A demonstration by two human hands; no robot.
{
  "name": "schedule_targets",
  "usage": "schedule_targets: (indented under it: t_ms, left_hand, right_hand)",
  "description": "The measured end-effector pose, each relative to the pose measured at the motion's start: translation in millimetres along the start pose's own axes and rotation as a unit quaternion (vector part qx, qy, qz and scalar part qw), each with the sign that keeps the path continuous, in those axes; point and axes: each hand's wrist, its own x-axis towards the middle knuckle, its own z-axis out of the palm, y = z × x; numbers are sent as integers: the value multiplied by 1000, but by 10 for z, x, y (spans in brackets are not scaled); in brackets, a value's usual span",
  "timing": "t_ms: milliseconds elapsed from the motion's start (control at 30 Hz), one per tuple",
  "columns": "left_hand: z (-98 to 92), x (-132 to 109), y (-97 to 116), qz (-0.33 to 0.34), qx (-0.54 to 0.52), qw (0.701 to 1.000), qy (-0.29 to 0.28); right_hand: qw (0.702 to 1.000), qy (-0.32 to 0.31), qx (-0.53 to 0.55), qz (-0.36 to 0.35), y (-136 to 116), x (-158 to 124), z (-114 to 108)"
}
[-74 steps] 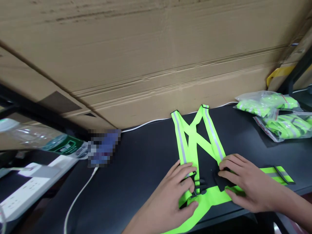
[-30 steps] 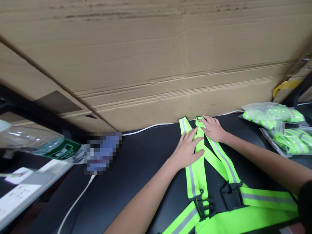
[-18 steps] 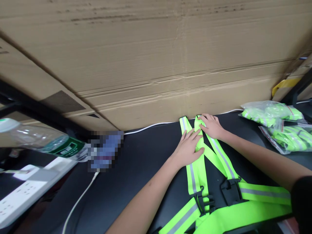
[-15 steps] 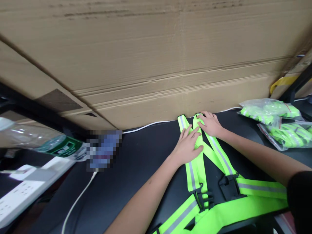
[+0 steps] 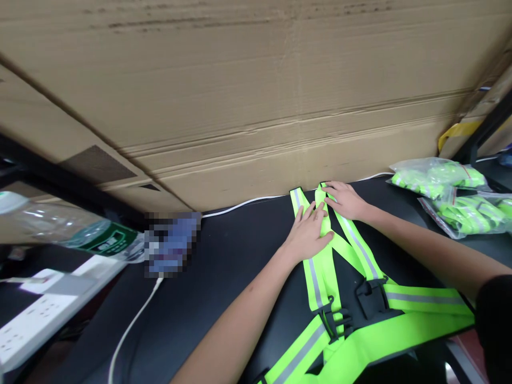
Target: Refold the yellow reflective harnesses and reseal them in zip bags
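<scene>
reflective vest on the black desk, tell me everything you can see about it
The reflective safety vest is a harness of fluorescent yellow-green fabric straps, with grey reflective stripes along them. It lies flat on the black desk, its shoulder straps running toward the far edge and a wide band crossing the near side. Black plastic buckles sit where the straps meet the band. The left hand and right hand rest flat on the strap ends.

Your left hand (image 5: 308, 234) lies flat with fingers spread, your right hand (image 5: 344, 200) just beyond it, palm down; your left forearm (image 5: 236, 320) and right forearm (image 5: 424, 242) angle inward.
</scene>
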Motion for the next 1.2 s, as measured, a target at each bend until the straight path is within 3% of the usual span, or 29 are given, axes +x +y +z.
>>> schedule_targets:
  t_ms: [133,233,300,400,467,567,633,800,933,1200]
  left_hand:
    - [15,-7,-21,0,2,1000,6]
    - [-16,-7,-10,8,8,1000,17]
    - [-100,-10,55,11,16,999,28]
    - [-338,-79,283,11,26,998,51]
    - [-515,-213,503,19,28,999,41]
    - [-633,-575,833,20,27,999,-38]
    - [-557,-890,977,10,31,996,-86]
    - [-141,-1526,995,-22,51,996,-75]
    - [-10,-1639,933,-60,51,996,-37]
    - [-103,-1537,1090,-34,34,999,19]
  right_hand:
    - [1000,-3,17,-25,-213,-306,-312]
    - [991,-14,25,-132,-467,-747,-667]
    - [980,-52,17,-194,-617,-1092,-865]
    - [973,-96,30,-208,-750,-1573,-986]
    - [975,-107,35,-193,-775,-1820,-945]
    - [982,-87,19,-164,-752,-2049,-795]
    - [985,-68,15,-155,-722,-2117,-701]
    - [985,-37,35,-162,-659,-2162,-588]
    - [989,-20,53,-137,-675,-2175,-517]
    - [987,48,90,-122,-829,-2117,-447]
